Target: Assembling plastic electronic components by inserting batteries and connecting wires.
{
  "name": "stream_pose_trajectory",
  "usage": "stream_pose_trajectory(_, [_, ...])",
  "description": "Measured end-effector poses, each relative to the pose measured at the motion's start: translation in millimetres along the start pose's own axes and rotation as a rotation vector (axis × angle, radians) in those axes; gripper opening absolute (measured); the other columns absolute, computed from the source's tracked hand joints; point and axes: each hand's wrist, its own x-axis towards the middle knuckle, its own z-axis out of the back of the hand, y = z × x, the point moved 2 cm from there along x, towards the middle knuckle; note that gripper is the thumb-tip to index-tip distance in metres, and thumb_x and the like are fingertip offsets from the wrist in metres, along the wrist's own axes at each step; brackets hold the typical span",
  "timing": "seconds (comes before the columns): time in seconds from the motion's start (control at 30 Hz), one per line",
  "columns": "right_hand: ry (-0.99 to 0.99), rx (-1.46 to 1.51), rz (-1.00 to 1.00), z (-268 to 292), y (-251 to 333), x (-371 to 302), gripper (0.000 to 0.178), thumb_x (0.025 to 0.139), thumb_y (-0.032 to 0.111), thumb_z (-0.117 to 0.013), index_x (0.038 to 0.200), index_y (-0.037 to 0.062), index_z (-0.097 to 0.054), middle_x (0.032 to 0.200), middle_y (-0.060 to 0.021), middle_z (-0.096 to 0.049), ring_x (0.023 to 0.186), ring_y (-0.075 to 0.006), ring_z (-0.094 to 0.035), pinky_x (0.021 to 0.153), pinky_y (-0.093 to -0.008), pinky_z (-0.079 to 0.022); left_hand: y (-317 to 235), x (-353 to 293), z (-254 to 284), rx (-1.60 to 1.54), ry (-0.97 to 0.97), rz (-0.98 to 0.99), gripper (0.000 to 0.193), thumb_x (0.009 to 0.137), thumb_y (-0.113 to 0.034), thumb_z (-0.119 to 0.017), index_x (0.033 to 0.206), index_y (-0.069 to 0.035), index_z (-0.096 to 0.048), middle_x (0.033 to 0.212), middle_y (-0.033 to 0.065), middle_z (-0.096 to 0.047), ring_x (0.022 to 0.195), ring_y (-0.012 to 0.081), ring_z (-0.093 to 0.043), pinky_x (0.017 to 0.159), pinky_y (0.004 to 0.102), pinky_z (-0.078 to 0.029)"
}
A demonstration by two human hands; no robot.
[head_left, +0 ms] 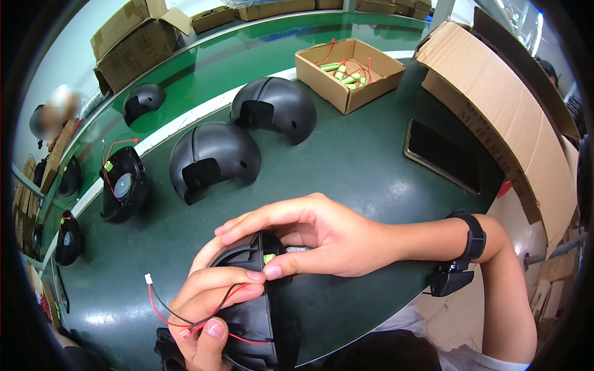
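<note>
left hand [207, 312] curled, grip closed | right hand [309, 238] pinching, wrist bent

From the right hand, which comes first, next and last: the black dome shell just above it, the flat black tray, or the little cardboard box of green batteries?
Head view, from the right hand:
1. Black dome shell, just up and left of it.
2. Flat black tray, up and to the right.
3. Small cardboard box of green batteries, farthest, at the table's far edge.
</note>
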Motion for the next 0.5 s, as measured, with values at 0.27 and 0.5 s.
stream_pose_trajectory(0.27, [-0.302, -0.865, 0.298, 69, 49, 58, 0.047, 0.075, 0.026, -0.078, 0.110, 0.0015, -0.061, 0.104, -0.0110, -0.067, 0.097, -0.0237, -0.063, 0.089, -0.0358, -0.048, 23, 11, 10, -0.010, -0.126, -0.184, 0.040, 0.089, -0.026, -0.045, 0.098, 0.008, -0.065, 0.095, 0.0199, -0.063, 0.100, 0.0344, -0.060, 0.104, 0.0590, -0.033])
stream_pose_trajectory(0.5, [-0.323, -1.497, -0.155, 118, 37, 105, 0.058, 0.085, 0.045, -0.062, 0.121, -0.0004, -0.059, 0.118, -0.0233, -0.061, 0.112, -0.0375, -0.057, 0.095, -0.0432, -0.046, 28, 11, 22, 0.129, -0.194, -0.259, 0.037, 0.083, -0.018, -0.044, 0.099, 0.009, -0.065, 0.097, 0.0229, -0.063, 0.101, 0.0358, -0.059, 0.104, 0.0581, -0.034])
